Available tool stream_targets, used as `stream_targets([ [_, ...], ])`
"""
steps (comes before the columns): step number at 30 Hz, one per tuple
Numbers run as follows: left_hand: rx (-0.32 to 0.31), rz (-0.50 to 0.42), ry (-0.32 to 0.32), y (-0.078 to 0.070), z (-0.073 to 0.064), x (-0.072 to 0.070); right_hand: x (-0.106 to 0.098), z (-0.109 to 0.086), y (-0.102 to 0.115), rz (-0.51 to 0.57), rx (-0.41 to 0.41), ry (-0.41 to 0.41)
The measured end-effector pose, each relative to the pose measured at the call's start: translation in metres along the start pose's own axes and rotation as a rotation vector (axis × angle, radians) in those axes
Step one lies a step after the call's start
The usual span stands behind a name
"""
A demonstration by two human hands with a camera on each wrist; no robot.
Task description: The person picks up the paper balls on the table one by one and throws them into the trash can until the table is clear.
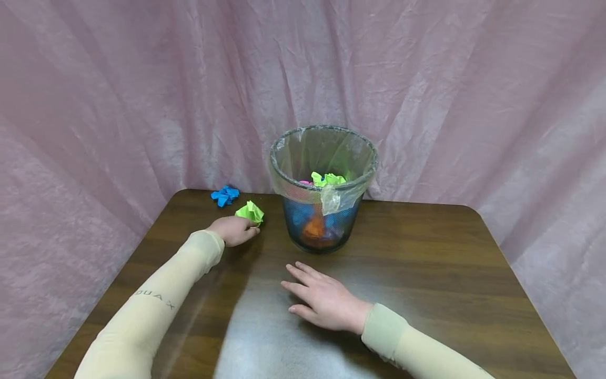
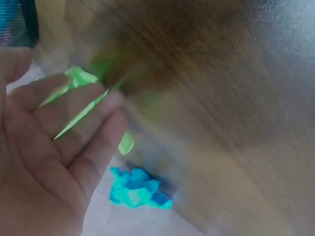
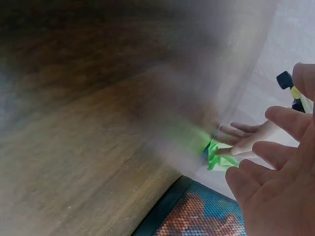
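Note:
A crumpled ball of green paper (image 1: 250, 212) lies on the table, left of the wastebasket. My left hand (image 1: 235, 230) is right at it, and in the left wrist view its fingers (image 2: 74, 105) are loosely extended in front of the green paper. Whether they touch it I cannot tell. A crumpled blue paper (image 1: 224, 196) lies just beyond, near the table's back left corner. My right hand (image 1: 326, 300) hovers palm down in front of the basket, its fingers spread and holding nothing.
A mesh wastebasket (image 1: 323, 249) with a clear liner stands toward the table's back edge. Crumpled green, pink, blue and orange papers are inside it. Pink curtain (image 1: 227, 95) hangs behind the brown wooden table (image 1: 426, 247).

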State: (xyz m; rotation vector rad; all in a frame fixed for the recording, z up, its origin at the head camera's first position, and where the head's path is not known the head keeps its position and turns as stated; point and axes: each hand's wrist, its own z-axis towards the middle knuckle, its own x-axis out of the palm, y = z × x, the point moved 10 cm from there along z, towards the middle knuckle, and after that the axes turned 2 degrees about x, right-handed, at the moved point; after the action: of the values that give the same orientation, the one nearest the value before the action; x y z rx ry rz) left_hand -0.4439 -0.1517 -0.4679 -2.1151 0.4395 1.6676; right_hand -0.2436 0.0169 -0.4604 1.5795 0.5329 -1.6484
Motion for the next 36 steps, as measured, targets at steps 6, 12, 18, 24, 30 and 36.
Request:
stream_targets([
  [6,0.135,0.053,-0.21,-0.026,-0.008,-0.033,0.0,-0.005,-0.001,0.002,0.007,-0.008],
  [12,0.128,0.023,-0.277,-0.025,0.001,-0.036,0.0,-0.005,0.001,-0.015,-0.009,-0.01],
  [18,-0.047,-0.057,-0.064,0.001,0.011,0.001,0.003,-0.005,0.003,-0.015,-0.01,0.004],
  [24,-0.111,-0.079,0.075,0.007,0.005,0.025,0.003,-0.009,0.003,-0.025,-0.005,-0.005],
  [30,-0.137,-0.072,0.195,-0.005,-0.011,0.031,0.006,-0.011,0.002,-0.038,-0.005,-0.007],
  [36,-0.057,-0.054,0.176,-0.013,-0.015,0.034,0.009,-0.013,0.0,-0.039,-0.002,-0.008],
])
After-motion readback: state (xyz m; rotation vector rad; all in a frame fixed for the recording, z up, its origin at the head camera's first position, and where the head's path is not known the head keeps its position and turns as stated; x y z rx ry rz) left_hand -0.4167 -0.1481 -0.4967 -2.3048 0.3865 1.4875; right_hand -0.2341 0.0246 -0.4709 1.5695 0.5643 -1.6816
